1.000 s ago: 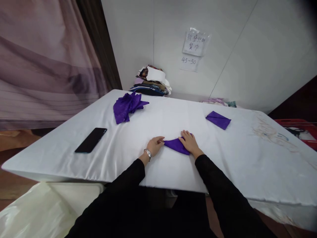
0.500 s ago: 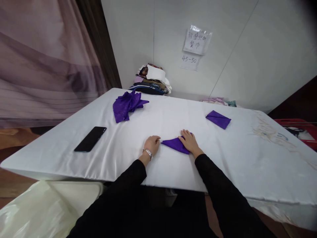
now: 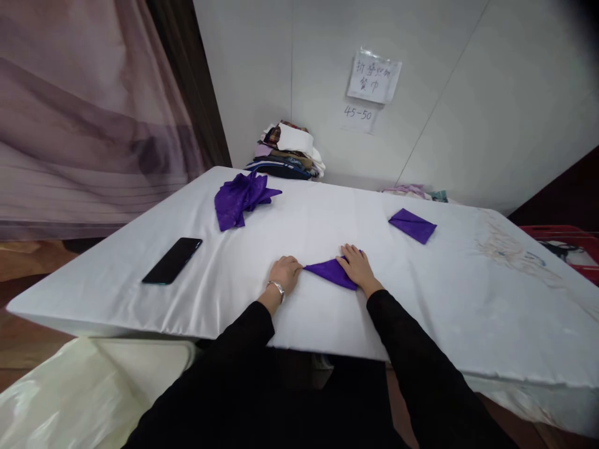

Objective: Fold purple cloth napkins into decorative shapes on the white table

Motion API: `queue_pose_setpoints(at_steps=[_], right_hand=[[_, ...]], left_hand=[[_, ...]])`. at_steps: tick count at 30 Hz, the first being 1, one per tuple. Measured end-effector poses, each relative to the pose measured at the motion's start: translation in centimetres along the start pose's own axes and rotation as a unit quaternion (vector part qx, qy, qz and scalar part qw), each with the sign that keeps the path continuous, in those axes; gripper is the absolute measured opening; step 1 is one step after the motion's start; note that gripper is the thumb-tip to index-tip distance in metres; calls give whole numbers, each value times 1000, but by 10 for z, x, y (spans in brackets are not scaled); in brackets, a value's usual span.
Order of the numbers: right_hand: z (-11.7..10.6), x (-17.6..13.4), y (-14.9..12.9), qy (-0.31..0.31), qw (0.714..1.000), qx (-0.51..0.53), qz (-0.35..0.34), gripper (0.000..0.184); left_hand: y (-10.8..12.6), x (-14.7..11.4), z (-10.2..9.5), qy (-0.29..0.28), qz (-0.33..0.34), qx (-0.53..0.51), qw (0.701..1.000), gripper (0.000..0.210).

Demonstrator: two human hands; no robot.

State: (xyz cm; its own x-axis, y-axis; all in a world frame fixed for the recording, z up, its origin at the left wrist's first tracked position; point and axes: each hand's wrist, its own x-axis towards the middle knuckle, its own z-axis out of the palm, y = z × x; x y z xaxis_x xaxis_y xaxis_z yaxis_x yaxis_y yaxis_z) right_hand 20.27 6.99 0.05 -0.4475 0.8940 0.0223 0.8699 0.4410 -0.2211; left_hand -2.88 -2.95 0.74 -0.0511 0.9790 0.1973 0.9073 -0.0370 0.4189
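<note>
In front of me a purple cloth napkin (image 3: 331, 272) lies folded into a narrow point on the white-covered table (image 3: 262, 324). My left hand (image 3: 284, 274), with a bracelet at the wrist, pinches the napkin's left tip between thumb and fingers. Flat across the napkin's right end rests my right hand (image 3: 357, 268), fingers stretched out, covering that part of it. A second purple napkin (image 3: 412, 226), folded into a flat packet, lies farther back on the right. Crumpled purple cloth (image 3: 244, 199) is heaped at the back left.
A black phone (image 3: 173, 260) lies on the table's left side. Folded clothes (image 3: 289, 153) are stacked at the far edge by the wall, under a handwritten sign (image 3: 373, 77). A red basket (image 3: 561, 240) stands beyond the right edge. Below the left front is a pale plastic bag (image 3: 75, 393).
My left hand has closed on the napkin's left tip, where before it was just beside it. My right hand stays flat on the napkin's right end.
</note>
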Motion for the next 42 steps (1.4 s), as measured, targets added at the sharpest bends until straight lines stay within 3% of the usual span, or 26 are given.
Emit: queue_pose_setpoints(at_steps=[6,11,16,18,24,34,42], right_hand=[[1,0,1,-1,1000,5,3,56],[2,0,1,9,1000,1,-6,54],[4,-2,2,26,1000,-9,-11,53],[5,-3,2,27,1000,-12,-7,53],[6,-5,1,30,999,-22,-4,54],[4,-6,0,31,999,-8,4,55],[3,-6,-1,29,1000,-1,10,55]], left_hand=[[-4,-16,-2,56,-44,-49,996,23],[39,-28,8,37,69,-47,996,26],[90,-37,23,-62,201,-21,978,28],[96,-35,29,-62,219,-12,974,28],[77,-15,36,-23,132,48,990,34],[38,-13,11,22,-28,17,999,26],[34,-7,11,29,-58,-26,998,20]])
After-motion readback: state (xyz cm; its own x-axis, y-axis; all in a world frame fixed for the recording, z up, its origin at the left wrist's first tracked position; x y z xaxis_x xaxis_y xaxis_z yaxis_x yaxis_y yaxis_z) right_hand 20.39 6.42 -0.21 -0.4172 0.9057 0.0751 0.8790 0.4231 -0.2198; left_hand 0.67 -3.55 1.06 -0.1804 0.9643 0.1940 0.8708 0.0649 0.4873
